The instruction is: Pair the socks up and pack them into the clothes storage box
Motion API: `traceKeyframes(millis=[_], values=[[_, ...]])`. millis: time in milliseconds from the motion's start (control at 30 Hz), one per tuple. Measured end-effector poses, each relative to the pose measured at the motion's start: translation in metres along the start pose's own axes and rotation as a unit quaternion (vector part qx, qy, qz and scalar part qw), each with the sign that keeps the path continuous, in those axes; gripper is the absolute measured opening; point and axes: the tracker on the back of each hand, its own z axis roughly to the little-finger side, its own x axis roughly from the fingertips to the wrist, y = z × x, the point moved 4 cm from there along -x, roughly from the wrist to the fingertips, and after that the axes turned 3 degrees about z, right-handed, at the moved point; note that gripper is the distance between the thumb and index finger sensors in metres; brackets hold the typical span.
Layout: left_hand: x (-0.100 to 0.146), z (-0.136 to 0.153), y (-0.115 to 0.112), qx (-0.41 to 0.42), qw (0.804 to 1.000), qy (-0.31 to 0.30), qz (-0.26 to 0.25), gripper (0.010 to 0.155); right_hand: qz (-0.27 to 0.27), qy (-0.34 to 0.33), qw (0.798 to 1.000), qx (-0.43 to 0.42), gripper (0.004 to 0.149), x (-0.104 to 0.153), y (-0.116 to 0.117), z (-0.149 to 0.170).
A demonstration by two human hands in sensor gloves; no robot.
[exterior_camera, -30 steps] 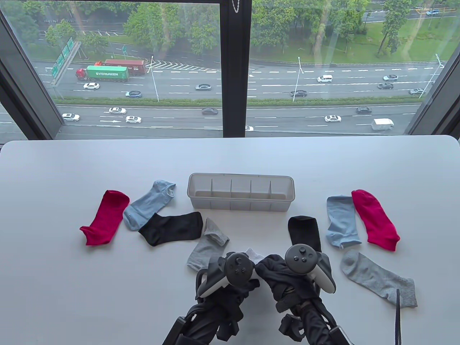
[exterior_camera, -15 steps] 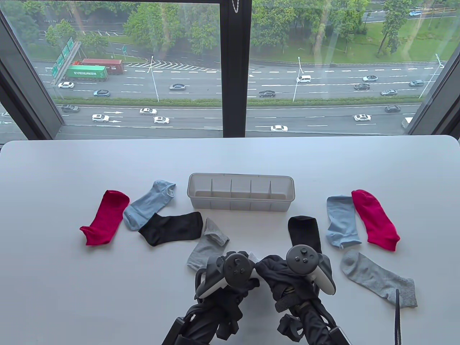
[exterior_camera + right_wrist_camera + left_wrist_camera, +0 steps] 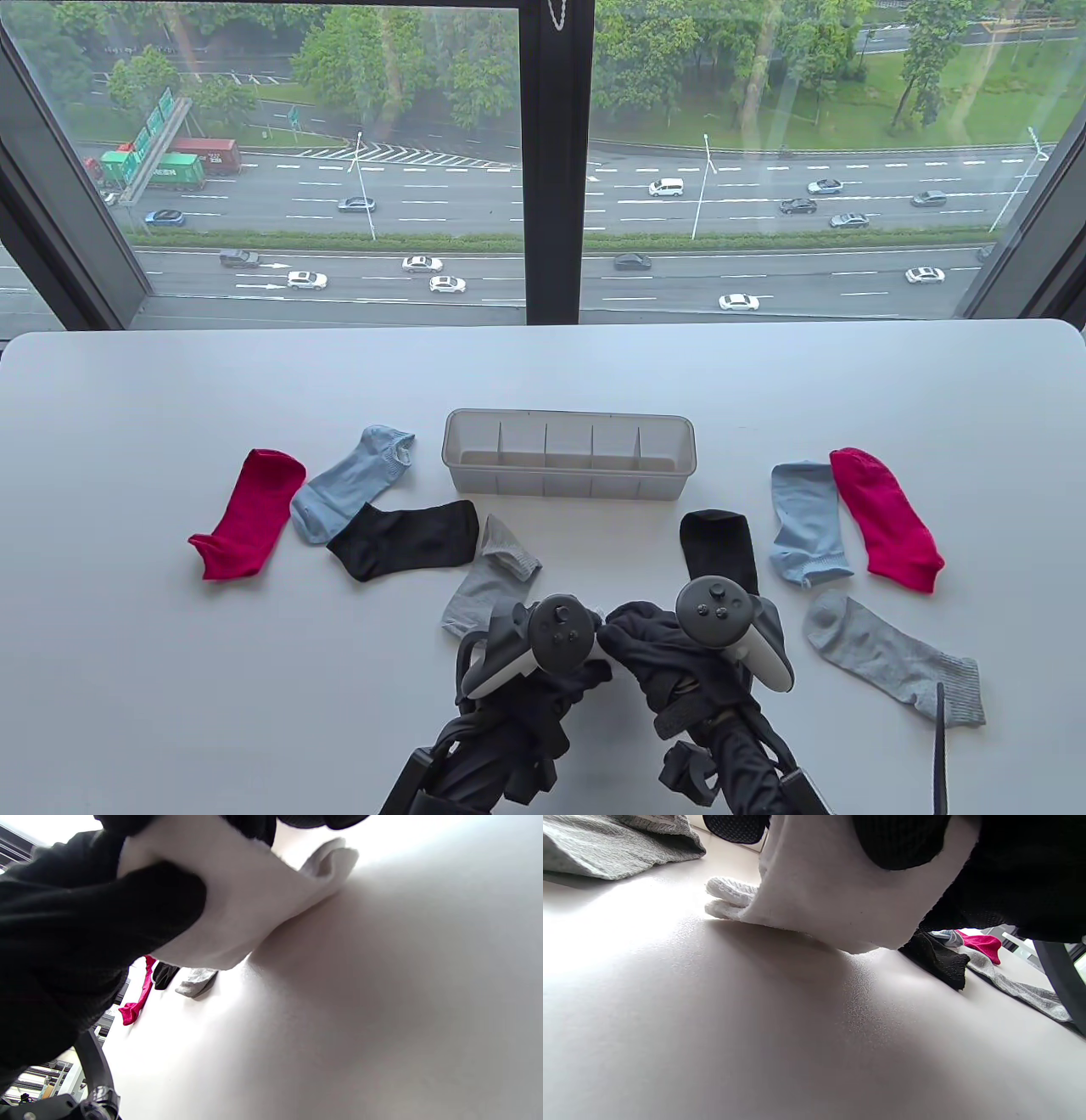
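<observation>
Both gloved hands meet at the table's front middle. My left hand (image 3: 556, 649) and right hand (image 3: 657, 649) each grip a white sock, which the hands almost hide in the table view. The left wrist view shows the white sock (image 3: 831, 891) hanging from the dark fingers (image 3: 899, 840), its cuff touching the table. In the right wrist view the white sock (image 3: 237, 904) is pinched by gloved fingers (image 3: 106, 921). The clear divided storage box (image 3: 568, 454) stands behind the hands with nothing in it.
Left of the box lie a red sock (image 3: 250, 514), a blue sock (image 3: 348, 480), a black sock (image 3: 407, 535) and a grey sock (image 3: 488, 586). On the right are a black sock (image 3: 721, 548), a blue one (image 3: 806, 522), a red one (image 3: 887, 518) and a grey one (image 3: 891, 658).
The two hands have closed in on each other slightly, and the white sock between them shows less. The other socks and the box have not moved.
</observation>
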Motion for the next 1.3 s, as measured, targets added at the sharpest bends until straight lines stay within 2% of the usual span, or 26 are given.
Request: traceKeyframes(millis=[67,133,200,267,300,367,400,467,600,733,800,833,900,933,1000,1100,1200,1267,1300], values=[[0.0,0.003,0.0,0.007,1.0,0.003,0.009,0.047,0.003,-0.002,1.0,-0.002,0.053,0.001,0.0,0.0],[0.0,0.006,-0.002,0.014,1.0,0.002,0.016,0.047,-0.008,-0.015,1.0,-0.012,0.067,0.002,0.001,-0.002],[0.001,0.008,-0.001,0.015,1.0,0.011,0.02,0.048,-0.016,-0.021,0.999,-0.031,0.058,0.002,0.002,-0.002],[0.002,0.007,-0.001,0.015,1.0,0.009,0.016,0.047,-0.001,-0.019,0.999,-0.03,0.05,0.003,-0.001,-0.003],[0.002,0.005,-0.001,0.007,1.0,0.011,0.013,0.05,0.0,-0.02,0.999,-0.027,0.049,0.003,-0.002,-0.004],[0.004,0.002,0.0,-0.012,1.0,0.015,0.002,0.066,0.007,-0.01,1.0,-0.015,0.048,0.003,-0.002,-0.002],[0.004,0.0,0.002,-0.011,1.0,0.008,-0.014,0.062,0.006,-0.01,1.0,-0.013,0.048,0.002,-0.002,0.0],[0.004,-0.004,0.005,-0.012,0.999,-0.004,-0.031,0.054,0.005,0.001,0.999,-0.042,0.049,0.002,-0.002,0.002],[0.002,-0.001,0.0,-0.01,1.0,0.0,0.001,0.049,-0.006,-0.007,1.0,-0.029,0.063,0.001,0.0,0.002],[0.002,0.003,-0.002,-0.013,1.0,0.011,0.016,0.05,-0.014,-0.007,1.0,-0.028,0.052,0.0,0.002,0.0],[0.003,0.002,0.0,-0.021,1.0,0.023,0.005,0.066,-0.013,-0.002,0.999,-0.035,0.049,0.0,0.002,0.001],[0.004,0.0,0.003,-0.017,1.0,0.013,-0.012,0.067,-0.009,0.005,0.999,-0.037,0.049,0.0,0.002,0.003],[0.003,-0.005,0.004,-0.02,1.0,0.001,-0.019,0.056,-0.009,0.006,0.999,-0.048,0.05,0.0,0.001,0.003],[0.003,-0.005,0.004,-0.024,1.0,0.005,-0.019,0.054,-0.006,0.006,0.999,-0.045,0.052,0.001,0.001,0.003],[0.001,-0.003,0.001,-0.018,1.0,0.004,0.002,0.051,0.013,-0.008,1.0,-0.012,0.068,0.003,-0.001,0.001],[0.001,-0.001,-0.004,-0.017,0.999,0.005,0.03,0.05,0.02,-0.021,0.999,0.016,0.055,0.004,-0.004,-0.005],[0.0,0.0,0.0,-0.009,1.0,0.008,0.01,0.051,0.025,-0.023,0.999,0.02,0.05,0.005,-0.005,-0.005],[0.002,0.0,0.003,-0.016,1.0,0.016,-0.004,0.067,0.023,-0.01,1.0,-0.013,0.049,0.004,-0.004,-0.001],[0.003,-0.001,0.006,-0.016,1.0,0.012,-0.018,0.066,0.021,-0.004,1.0,-0.022,0.049,0.004,-0.003,0.001]])
